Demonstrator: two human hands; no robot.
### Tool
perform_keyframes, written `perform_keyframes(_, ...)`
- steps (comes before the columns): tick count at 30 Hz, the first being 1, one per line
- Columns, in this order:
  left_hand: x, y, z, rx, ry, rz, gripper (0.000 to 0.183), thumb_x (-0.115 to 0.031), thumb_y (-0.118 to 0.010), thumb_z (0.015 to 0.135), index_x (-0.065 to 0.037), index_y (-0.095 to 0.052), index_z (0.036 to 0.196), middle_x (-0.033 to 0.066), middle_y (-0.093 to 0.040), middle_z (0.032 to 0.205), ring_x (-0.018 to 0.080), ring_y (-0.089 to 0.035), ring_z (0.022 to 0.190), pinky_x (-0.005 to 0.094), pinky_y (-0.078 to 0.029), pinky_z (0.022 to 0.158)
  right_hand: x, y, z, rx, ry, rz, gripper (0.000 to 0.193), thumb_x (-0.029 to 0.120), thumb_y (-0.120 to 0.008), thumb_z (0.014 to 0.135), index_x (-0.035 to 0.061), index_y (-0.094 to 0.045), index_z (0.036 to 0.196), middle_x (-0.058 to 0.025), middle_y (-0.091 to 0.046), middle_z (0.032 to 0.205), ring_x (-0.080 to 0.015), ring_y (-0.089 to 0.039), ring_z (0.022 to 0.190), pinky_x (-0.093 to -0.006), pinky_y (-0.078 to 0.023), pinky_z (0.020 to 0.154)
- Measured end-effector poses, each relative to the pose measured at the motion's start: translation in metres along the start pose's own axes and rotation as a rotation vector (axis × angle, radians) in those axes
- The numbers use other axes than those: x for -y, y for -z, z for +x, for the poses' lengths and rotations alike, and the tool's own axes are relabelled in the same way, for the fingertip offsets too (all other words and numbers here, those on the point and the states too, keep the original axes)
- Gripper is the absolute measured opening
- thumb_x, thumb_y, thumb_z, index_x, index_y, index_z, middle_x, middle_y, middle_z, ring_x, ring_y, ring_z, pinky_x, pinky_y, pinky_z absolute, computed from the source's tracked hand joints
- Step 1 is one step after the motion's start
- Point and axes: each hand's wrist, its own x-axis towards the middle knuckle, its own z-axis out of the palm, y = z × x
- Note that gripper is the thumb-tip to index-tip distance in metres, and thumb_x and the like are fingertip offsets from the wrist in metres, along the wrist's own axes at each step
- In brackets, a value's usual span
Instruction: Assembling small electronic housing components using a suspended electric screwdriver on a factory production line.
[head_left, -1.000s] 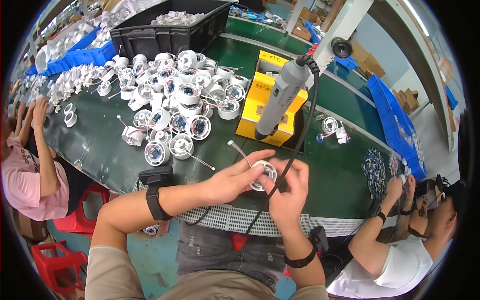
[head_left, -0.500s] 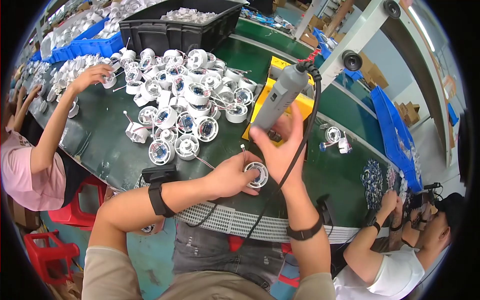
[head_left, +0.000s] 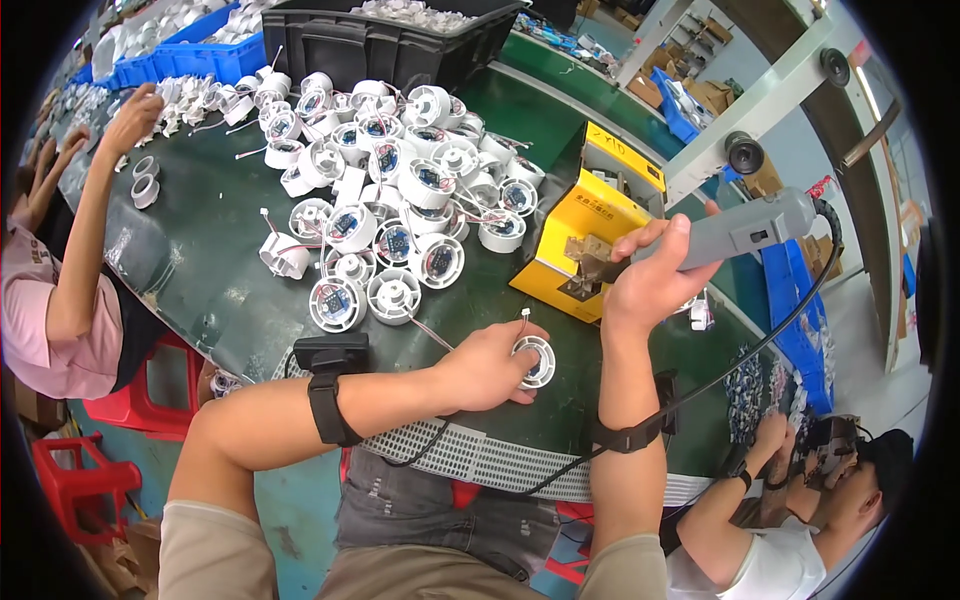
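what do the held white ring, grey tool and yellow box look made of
The white ring in the left hand: probably hard plastic, fairly smooth, judging by its even, moulded-looking rim.
The grey tool in the right hand: likely matte plastic casing, from its dull, even surface.
The yellow box: smooth, with flat faces and crisp edges; painted metal or plastic, I can't tell.
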Motion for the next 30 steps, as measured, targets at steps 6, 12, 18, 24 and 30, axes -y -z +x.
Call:
perform_keyframes(6,0.001,0.000,0.000,-0.009,0.001,-0.003,0.035,-0.009,-0.045,0.098,0.004,-0.044,0.130,0.0144,-0.060,0.106,0.0205,-0.066,0.089,0.0305,-0.060,0.077,0.001,-0.001,0.000,-0.015,-0.032,0.025,0.039,0.018,-0.046,0.096,0.0012,-0.033,0.128,-0.0062,-0.045,0.061,-0.0147,-0.046,0.044,-0.0277,-0.040,0.042)
perform_keyframes(12,-0.001,-0.004,-0.002,-0.023,-0.007,-0.002,0.034,-0.009,-0.045,0.098,0.005,-0.045,0.129,0.0141,-0.061,0.104,0.0207,-0.067,0.087,0.0306,-0.060,0.077,-0.002,0.002,-0.001,0.034,-0.057,0.009,0.037,0.016,-0.047,0.095,0.0011,-0.033,0.126,-0.0067,-0.045,0.063,-0.0155,-0.047,0.045,-0.0286,-0.041,0.042)
perform_keyframes(18,0.001,-0.005,-0.001,-0.064,-0.004,-0.046,0.031,-0.008,-0.046,0.097,0.004,-0.046,0.126,0.0139,-0.059,0.107,0.0209,-0.067,0.087,0.0301,-0.060,0.076,0.018,0.015,-0.028,0.083,-0.141,0.088,0.039,0.015,-0.043,0.097,0.0035,-0.031,0.132,-0.0064,-0.045,0.066,-0.0147,-0.046,0.047,-0.0285,-0.041,0.041)
perform_keyframes(24,-0.003,-0.003,-0.002,-0.079,0.003,-0.039,0.031,-0.009,-0.047,0.097,0.004,-0.047,0.125,0.0140,-0.058,0.110,0.0202,-0.066,0.089,0.0302,-0.061,0.076,0.041,0.023,-0.066,0.124,-0.248,0.180,0.046,0.020,-0.039,0.097,0.0048,-0.024,0.138,-0.0066,-0.044,0.065,-0.0145,-0.045,0.046,-0.0288,-0.042,0.041)
perform_keyframes(30,-0.001,-0.005,-0.002,-0.094,-0.022,-0.039,0.031,-0.009,-0.046,0.096,0.005,-0.048,0.123,0.0154,-0.057,0.113,0.0217,-0.065,0.094,0.0309,-0.061,0.076,0.041,0.025,-0.076,0.161,-0.266,0.217,0.048,0.020,-0.041,0.096,0.0049,-0.023,0.138,-0.0068,-0.044,0.065,-0.0146,-0.047,0.047,-0.0283,-0.044,0.043)
